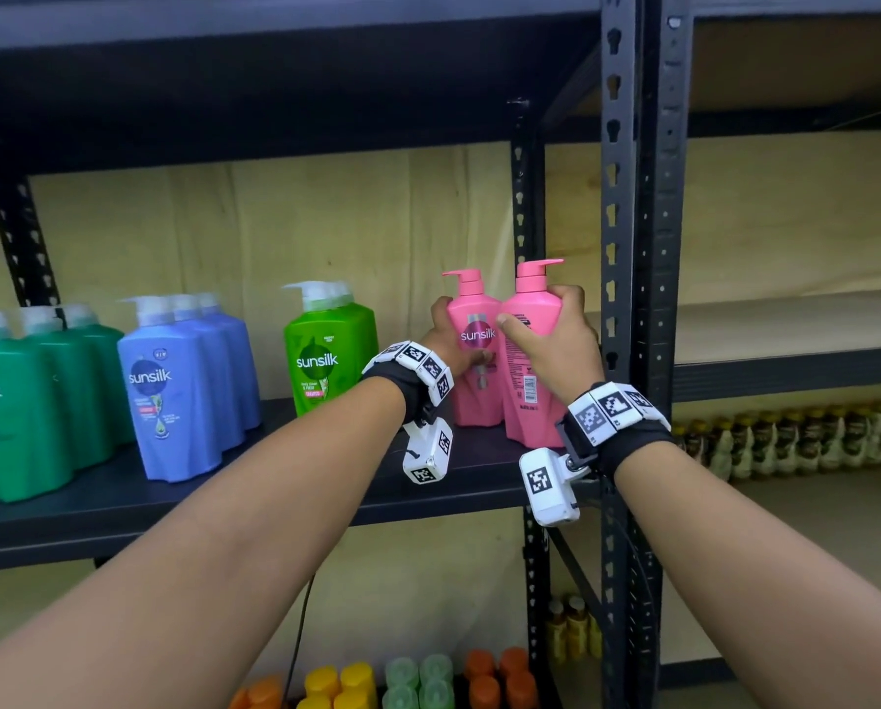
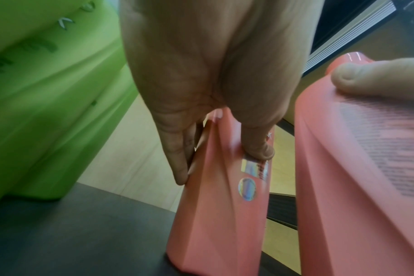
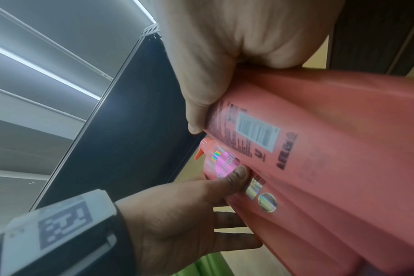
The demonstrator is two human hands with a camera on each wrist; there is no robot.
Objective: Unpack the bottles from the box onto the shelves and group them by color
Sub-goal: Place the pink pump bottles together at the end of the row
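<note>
Head view: two pink bottles are seen upright on the shelf (image 1: 121, 498), touching. The left pink bottle (image 1: 474, 350) is gripped by the left hand (image 1: 448, 340); the right pink bottle (image 1: 530, 360) is gripped by the right hand (image 1: 556, 340). Left of the fingers, two light green bottles (image 1: 321, 350), three blue bottles (image 1: 172, 391) and three dark green bottles (image 1: 19, 401) are counted.

Left wrist view: the left hand (image 2: 201, 74) is curled round one bottle (image 2: 220, 205), thumb in front.

Right wrist view: the right hand (image 3: 225, 46) is wrapped over the barcode-labelled bottle (image 3: 331, 149).
</note>
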